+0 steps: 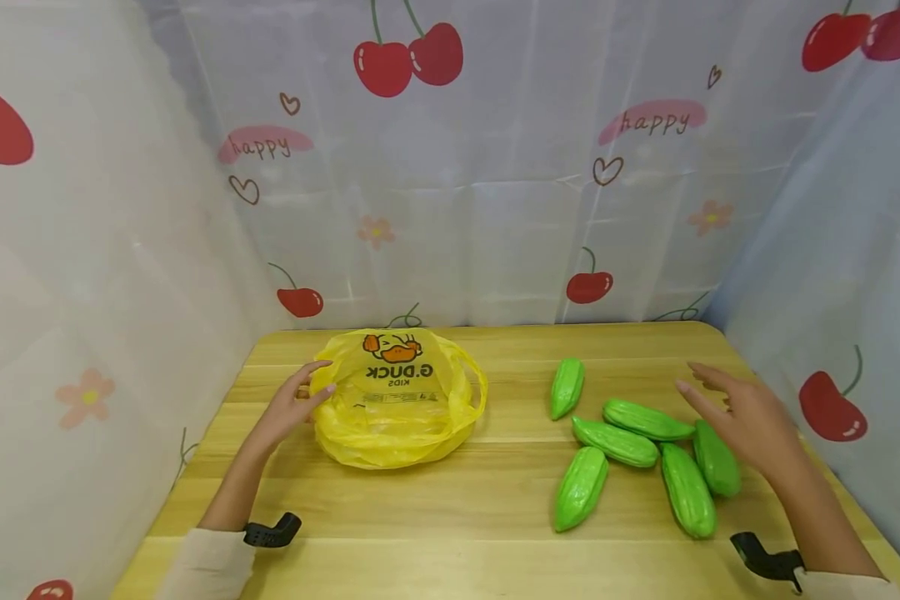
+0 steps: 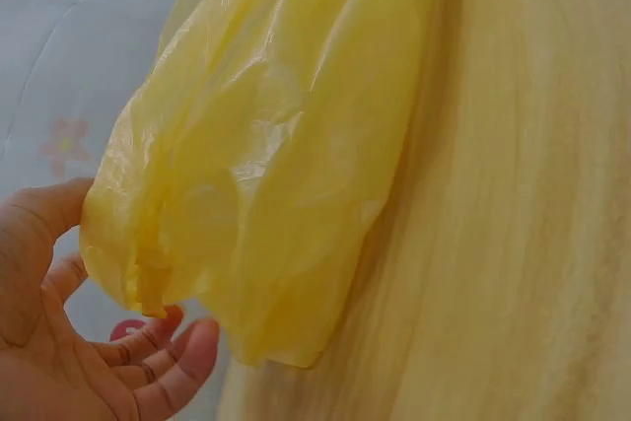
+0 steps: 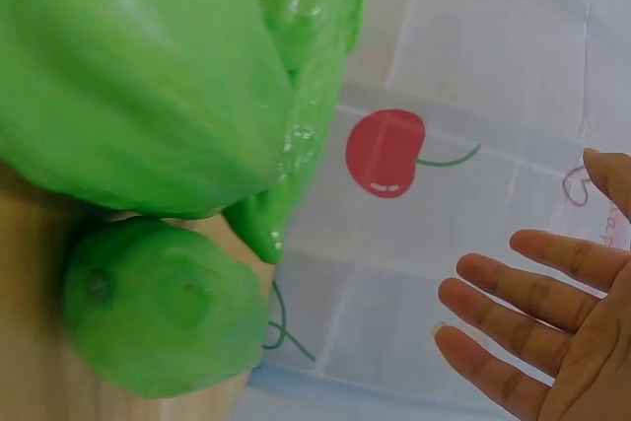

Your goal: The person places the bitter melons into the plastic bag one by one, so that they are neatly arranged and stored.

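Observation:
A yellow plastic bag (image 1: pixel 390 433) with a duck print stands on the left of the wooden table, its mouth spread and a handle loop at its right. My left hand (image 1: pixel 292 408) is at the bag's left edge, thumb and fingers apart and loosely bent. In the left wrist view, the thumb side of that hand (image 2: pixel 69 313) meets the bag (image 2: pixel 266 145) without a visible pinch. Several green ridged gourds (image 1: pixel 615 442) lie on the right. Above and beside the rightmost gourd (image 1: pixel 717 462) hovers my right hand (image 1: pixel 746 412), fingers extended and holding nothing.
The wooden table (image 1: pixel 420 508) has a white curtain (image 1: pixel 480 225) with cherry prints behind it and at both sides. One gourd (image 1: pixel 567 387) lies apart, farther back than the others. Black straps with mounts (image 1: pixel 272 531) are on both wrists.

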A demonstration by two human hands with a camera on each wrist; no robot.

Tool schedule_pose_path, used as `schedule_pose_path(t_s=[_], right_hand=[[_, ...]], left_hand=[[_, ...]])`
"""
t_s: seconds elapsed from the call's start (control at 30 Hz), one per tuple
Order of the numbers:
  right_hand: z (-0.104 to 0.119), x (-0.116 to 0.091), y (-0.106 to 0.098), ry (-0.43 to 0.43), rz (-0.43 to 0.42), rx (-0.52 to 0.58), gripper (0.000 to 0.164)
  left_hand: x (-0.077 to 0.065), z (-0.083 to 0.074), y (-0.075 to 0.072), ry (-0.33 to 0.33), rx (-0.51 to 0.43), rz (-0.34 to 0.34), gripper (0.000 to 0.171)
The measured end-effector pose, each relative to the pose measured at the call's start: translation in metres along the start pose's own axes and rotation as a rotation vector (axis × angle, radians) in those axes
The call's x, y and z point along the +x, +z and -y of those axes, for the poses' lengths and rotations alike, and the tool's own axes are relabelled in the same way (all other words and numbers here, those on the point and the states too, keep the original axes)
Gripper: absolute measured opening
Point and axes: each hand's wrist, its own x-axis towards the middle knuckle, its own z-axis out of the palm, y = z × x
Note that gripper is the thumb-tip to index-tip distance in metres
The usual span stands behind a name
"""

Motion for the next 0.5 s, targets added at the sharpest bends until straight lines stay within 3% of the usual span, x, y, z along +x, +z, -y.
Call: schedule_pose_path(t_s=[0.5], right_hand=[[-0.026, -0.035, 0.011, 0.110, -0.025, 0.054, 0.061]], left_hand=[[-0.003, 0.019, 0.012, 0.017, -0.146, -0.058, 0.055]])
